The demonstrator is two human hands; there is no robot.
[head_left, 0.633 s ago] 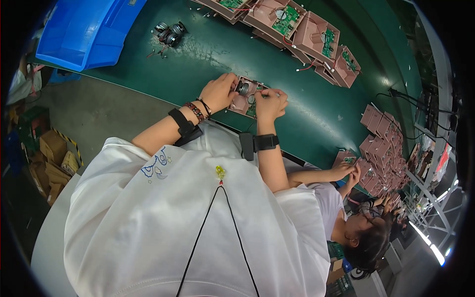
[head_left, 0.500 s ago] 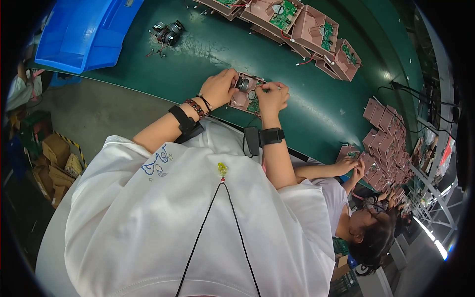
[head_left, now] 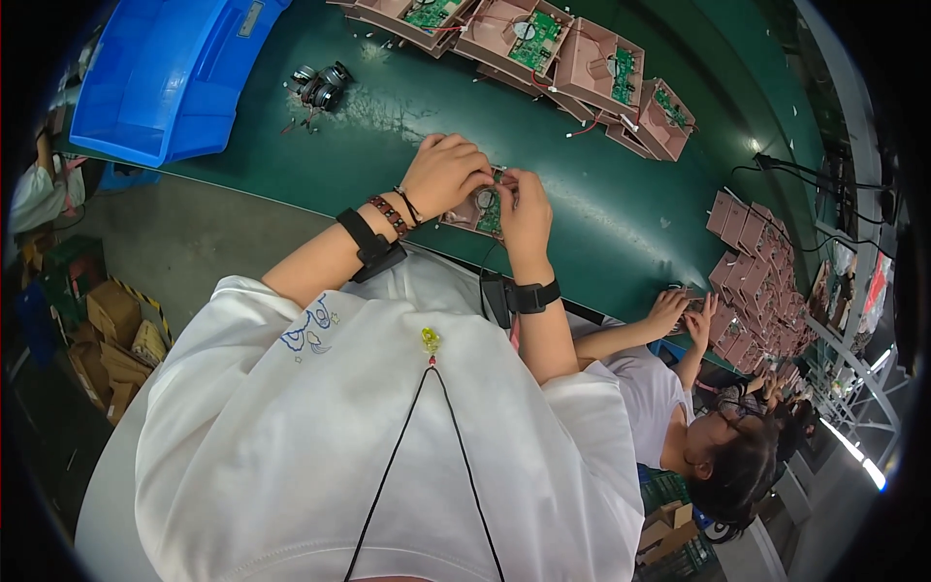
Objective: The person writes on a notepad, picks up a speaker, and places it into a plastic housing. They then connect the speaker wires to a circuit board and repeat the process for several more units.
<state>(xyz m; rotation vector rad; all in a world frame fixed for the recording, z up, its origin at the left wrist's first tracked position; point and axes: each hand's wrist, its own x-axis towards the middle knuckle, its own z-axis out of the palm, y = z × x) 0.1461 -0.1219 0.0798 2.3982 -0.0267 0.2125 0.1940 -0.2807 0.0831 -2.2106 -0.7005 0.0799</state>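
A pinkish-brown plastic housing point(head_left: 454, 217) lies on the green table in front of me, a green circuit board point(head_left: 489, 219) in its right part. My left hand point(head_left: 446, 177) reaches over it from the left, covering much of it, fingers curled and tips pinched together. From the right, my right hand point(head_left: 525, 215) meets it above the board's far end, thumb and forefinger also pinched. What sits between the fingertips is too small and too covered to make out. The speaker in the housing is hidden under my left hand.
Loose speakers point(head_left: 321, 87) lie farther left beside a large blue bin point(head_left: 155, 87). Open housings with boards point(head_left: 596, 66) line the far side. More housings point(head_left: 752, 276) are piled at the right, near a co-worker's hands point(head_left: 684, 318). Black cables point(head_left: 824, 175) hang at the far right.
My left hand has moved right across the housing, over the speaker, to meet my right hand. My right hand has turned more upright, its fingertips now touching or nearly touching the left's.
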